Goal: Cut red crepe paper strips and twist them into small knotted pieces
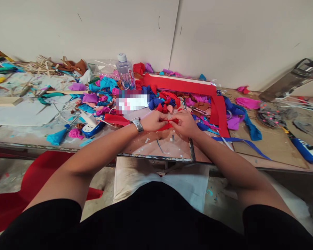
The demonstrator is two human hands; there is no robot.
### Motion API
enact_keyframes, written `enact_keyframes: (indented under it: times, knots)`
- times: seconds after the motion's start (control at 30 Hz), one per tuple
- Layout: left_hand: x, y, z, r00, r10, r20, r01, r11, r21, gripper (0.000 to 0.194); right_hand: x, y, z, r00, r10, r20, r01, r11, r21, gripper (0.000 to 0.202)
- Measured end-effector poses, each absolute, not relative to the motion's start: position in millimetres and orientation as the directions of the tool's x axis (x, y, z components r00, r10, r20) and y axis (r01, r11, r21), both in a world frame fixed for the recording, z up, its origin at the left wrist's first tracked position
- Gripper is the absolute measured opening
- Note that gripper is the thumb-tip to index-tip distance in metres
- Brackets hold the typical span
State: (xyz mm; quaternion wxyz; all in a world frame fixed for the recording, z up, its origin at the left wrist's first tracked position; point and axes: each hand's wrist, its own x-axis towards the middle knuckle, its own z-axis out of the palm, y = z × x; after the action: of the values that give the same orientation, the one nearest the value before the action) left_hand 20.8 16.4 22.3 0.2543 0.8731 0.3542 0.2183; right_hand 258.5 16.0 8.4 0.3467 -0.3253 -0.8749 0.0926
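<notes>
Both hands meet near the table's front edge, fingertips close together over a small piece of red material (167,126). My left hand (154,120), with a metal watch (137,124) on the wrist, pinches the piece from the left. My right hand (184,123) pinches it from the right. Part of the red piece is hidden behind the fingers. Just beyond the hands lie crumpled scraps in blue, red and pink (170,109). Long red strips (219,113) lie to the right of my right hand.
A clear bottle (125,73) stands behind the scraps. A blue and white power strip (92,127) sits left of my left wrist. Wooden sticks (48,66) are piled at the back left. At the far right a dark bottle (284,81) leans by the wall. A blue ribbon (250,144) crosses cardboard.
</notes>
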Motion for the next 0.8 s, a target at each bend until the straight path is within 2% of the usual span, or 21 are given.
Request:
enact_keyframes:
  times: [0.4, 0.8]
  knots:
    - [24.6, 12.5, 25.0, 0.629, 0.753, 0.193, 0.518, -0.591, 0.618, 0.034, 258.4, 17.9, 5.6, -0.536, 0.563, 0.629, 0.468, 0.818, -0.333, 0.014]
    - [24.4, 14.0, 24.7, 0.6, 0.78, 0.178, 0.511, -0.545, 0.665, 0.028, 260.2, 19.4, 4.6, -0.572, 0.529, 0.627, 0.462, 0.839, -0.287, 0.016]
